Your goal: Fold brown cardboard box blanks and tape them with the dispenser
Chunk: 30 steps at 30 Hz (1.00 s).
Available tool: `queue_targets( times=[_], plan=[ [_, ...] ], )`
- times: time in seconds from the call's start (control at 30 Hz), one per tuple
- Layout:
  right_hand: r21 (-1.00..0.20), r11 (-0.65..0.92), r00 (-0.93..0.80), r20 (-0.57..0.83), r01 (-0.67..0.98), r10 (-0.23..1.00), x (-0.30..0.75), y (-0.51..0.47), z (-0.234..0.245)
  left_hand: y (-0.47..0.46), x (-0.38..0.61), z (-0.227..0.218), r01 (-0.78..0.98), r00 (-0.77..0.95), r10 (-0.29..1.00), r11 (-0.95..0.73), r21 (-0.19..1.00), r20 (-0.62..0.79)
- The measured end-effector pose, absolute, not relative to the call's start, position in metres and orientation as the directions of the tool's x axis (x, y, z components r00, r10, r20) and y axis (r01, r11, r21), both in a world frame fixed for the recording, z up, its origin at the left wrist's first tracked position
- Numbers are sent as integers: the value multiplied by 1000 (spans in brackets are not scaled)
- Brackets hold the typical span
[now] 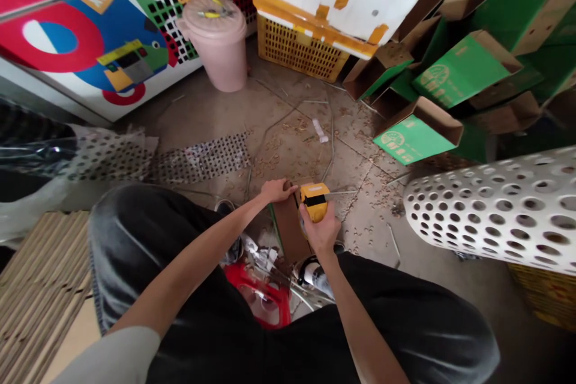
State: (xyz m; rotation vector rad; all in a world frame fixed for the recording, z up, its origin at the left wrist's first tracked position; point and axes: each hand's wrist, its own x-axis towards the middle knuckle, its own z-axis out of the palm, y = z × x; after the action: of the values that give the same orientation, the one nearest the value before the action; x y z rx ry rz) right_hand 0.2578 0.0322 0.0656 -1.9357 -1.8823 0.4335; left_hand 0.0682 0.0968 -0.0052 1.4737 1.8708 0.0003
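Note:
My left hand (278, 191) is at the top edge of a narrow brown cardboard box (291, 228) between my knees, its fingers closed over the edge. A strip of green shows along the box's left side. My right hand (322, 229) is wrapped round a yellow and black hand tool (314, 201), which looks like a carton stapler. The tool sits at the box's upper right edge, and a thin pale rod or line stretches to its right. Whether it touches the cardboard I cannot tell.
Green and brown boxes (416, 132) are piled at right, above a white perforated container (495, 210). A pink lidded bin (219, 48) and yellow crate (299, 45) stand ahead. Flat cardboard (45, 276) is stacked left. Small bits litter the floor (288, 120). Something red (263, 294) is below me.

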Motion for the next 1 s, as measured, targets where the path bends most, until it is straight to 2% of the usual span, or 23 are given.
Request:
queue_targets(
  times=[0.17,0.27,0.43,0.5,0.63,0.7,0.77,0.87,0.93,1.0],
  plan=[
    [-385,-21,53,74,923,996,251,33,61,99,70,-6,801,-159,825,429,418,-543],
    [-321,22,4,79,947,997,245,34,57,99,73,-3,780,-189,813,465,420,-550],
    [-265,113,-94,81,958,992,244,37,51,101,69,5,791,-129,811,431,434,-571],
    [-264,119,-96,100,957,990,248,37,50,108,62,10,771,-67,825,400,496,-562],
    [-300,134,-94,145,944,985,255,34,47,127,48,29,588,5,916,322,742,-402],
    [-311,135,-91,154,941,984,256,33,46,133,47,40,406,61,870,427,808,-490],
    [-310,140,-93,161,941,983,255,32,46,134,50,51,203,166,752,607,768,-638],
    [-311,138,-89,167,940,982,254,31,46,131,59,62,24,275,632,749,663,-724],
    [-316,127,-77,165,940,983,254,30,46,128,63,66,17,308,604,769,639,-735],
    [-321,127,-77,163,938,983,254,29,46,127,67,67,82,305,611,748,659,-731]
  ],
)
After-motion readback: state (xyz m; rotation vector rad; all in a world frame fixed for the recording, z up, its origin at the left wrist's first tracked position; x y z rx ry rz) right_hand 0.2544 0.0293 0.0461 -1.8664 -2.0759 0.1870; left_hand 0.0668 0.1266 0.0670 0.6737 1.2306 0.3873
